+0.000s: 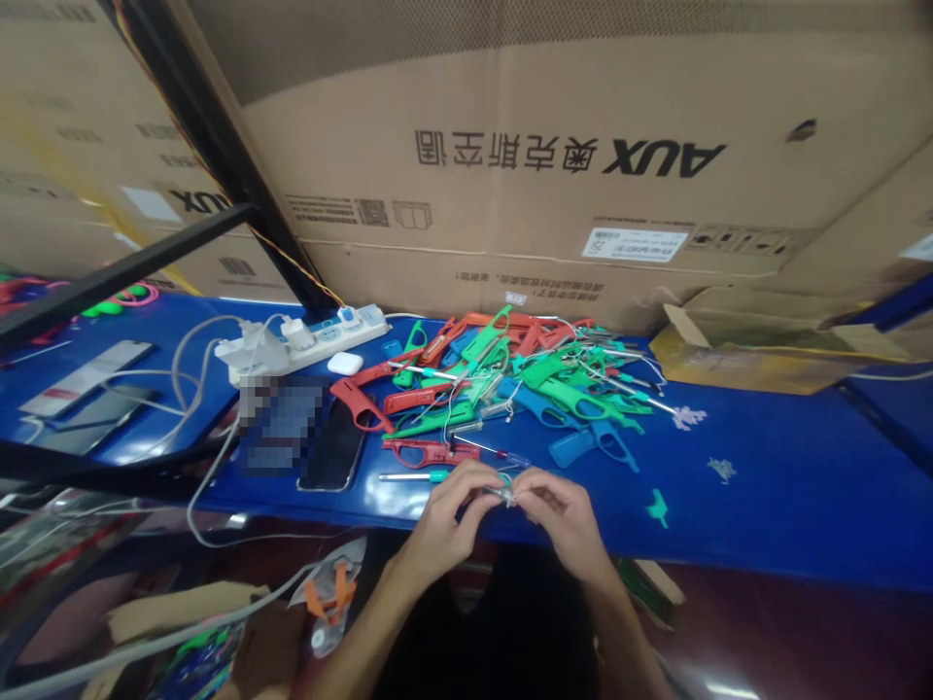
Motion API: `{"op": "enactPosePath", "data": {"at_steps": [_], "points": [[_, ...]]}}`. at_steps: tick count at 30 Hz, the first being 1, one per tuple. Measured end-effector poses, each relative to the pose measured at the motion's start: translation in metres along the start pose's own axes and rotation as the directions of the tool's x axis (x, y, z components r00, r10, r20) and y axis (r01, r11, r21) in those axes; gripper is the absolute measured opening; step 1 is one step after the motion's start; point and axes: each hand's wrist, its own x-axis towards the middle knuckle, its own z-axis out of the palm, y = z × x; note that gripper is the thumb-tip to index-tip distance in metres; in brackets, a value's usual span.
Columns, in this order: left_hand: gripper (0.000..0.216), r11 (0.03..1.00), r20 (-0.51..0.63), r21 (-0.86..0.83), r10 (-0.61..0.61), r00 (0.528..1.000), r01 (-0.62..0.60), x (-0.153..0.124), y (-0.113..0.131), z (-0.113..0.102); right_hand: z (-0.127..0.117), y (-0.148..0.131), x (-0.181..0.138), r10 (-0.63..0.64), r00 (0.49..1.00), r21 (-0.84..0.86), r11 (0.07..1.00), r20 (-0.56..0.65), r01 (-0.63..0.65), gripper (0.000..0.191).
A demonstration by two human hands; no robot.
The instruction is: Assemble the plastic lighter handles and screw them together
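Left hand (453, 507) and right hand (563, 510) pinch a small part (501, 493) with their fingers (473, 474), by the table's (700, 515) near edge; light, level pinches would suit; a slip could lose it among the handles (560, 393).

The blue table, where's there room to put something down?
The biggest bare patch of the table is on the right, past the pale bits, in front of the box. A smaller one lies between the right hand and the green scrap. It's crowded in the middle with handles, and on the left with phones and the power strip.
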Motion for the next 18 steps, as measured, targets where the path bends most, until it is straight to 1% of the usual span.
{"op": "enactPosePath", "data": {"at_steps": [6, 11, 14, 18], "points": [[0.019, 1.000, -0.009, 0.001, -0.009, 1.000, 0.009, 0.000, 0.003, 0.000, 0.002, 0.007, 0.000, 0.015, 1.000, 0.045, 0.999, 0.002, -0.015, 0.022], [0.014, 0.999, -0.051, -0.002, -0.041, 0.998, 0.041, 0.000, 0.005, -0.002, 0.001, 0.016, 0.000, -0.029, 0.999, 0.037, 0.999, -0.034, 0.030, 0.035], [0.018, 0.995, -0.103, -0.024, -0.100, 0.990, 0.098, -0.001, 0.006, 0.001, 0.001, 0.014, 0.000, -0.061, 0.997, -0.014, 0.998, -0.050, 0.060, 0.029], [0.014, 0.982, -0.142, -0.084, -0.181, 0.973, 0.171, 0.000, 0.011, 0.015, 0.002, 0.009, 0.000, -0.129, 0.991, -0.111, 0.986, -0.043, 0.124, 0.023]]}}
